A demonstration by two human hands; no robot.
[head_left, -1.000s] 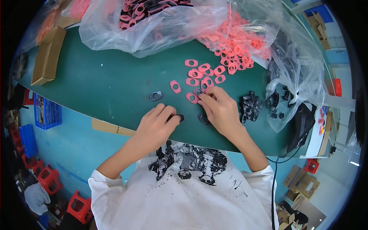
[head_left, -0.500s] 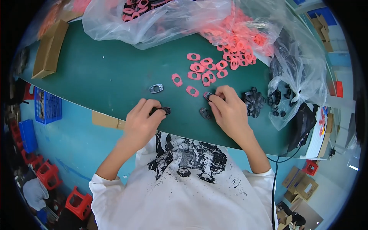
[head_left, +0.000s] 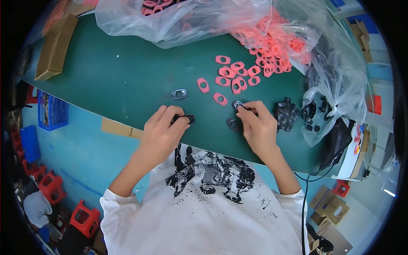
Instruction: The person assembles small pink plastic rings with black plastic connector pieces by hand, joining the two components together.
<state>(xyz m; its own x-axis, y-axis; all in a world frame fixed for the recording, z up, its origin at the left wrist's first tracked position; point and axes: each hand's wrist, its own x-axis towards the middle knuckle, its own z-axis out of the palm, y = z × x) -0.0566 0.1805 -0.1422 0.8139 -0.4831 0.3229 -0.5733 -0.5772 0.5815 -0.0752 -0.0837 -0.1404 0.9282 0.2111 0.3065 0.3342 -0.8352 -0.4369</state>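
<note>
My left hand [head_left: 164, 127] is closed on a black oval plastic part [head_left: 190, 119], whose tip sticks out past the fingers near the table's front edge. Between thumb and fingers of my right hand [head_left: 260, 124] is a dark oval part with a shiny rim [head_left: 238, 104]; the fingers hide some of it. Just left of that hand lies a loose black oval piece [head_left: 233, 124]. A shiny grey oval ring [head_left: 179, 94] rests beyond my left hand. Several pink oval rings [head_left: 220, 99] are scattered farther off on the green table [head_left: 127, 80].
A heap of black parts [head_left: 286, 114] lies right of my right hand, beside a clear bag [head_left: 316, 134] of small black pieces. Pink rings [head_left: 276, 49] pile up at the back under plastic film [head_left: 170, 36]. An open cardboard box [head_left: 55, 49] stands far left.
The part in my right hand has turned and shows a shiny rim, where a pinkish face showed before. My left hand keeps its black part. The whole view has shifted slightly.
</note>
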